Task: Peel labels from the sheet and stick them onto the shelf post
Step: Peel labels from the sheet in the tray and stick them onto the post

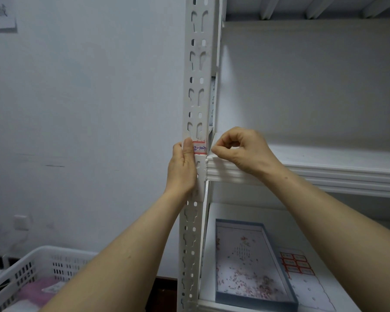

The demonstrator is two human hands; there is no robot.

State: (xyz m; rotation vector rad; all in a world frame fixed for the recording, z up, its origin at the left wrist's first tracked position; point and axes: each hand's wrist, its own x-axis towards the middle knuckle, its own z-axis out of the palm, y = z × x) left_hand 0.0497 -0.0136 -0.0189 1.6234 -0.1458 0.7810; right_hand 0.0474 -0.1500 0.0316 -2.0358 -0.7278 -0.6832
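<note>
Pale wall [88,97] backs a white shelf unit. Nearest, at the lower left of the frame, sits a white slotted basket [43,262]. At the lower right, on the bottom shelf, a blue-rimmed tray [254,305] lies just beside the label sheet [296,263], which carries red-bordered labels. Farther in, at mid-frame, the left hand [182,167] lies flat-fingered along the shelf post [198,86] and presses the left edge of a red-edged label [199,149] onto it. The right hand [241,152] is curled, thumb and forefinger pinched together at the post's right corner beside that label; whether they hold its end is unclear.
</note>
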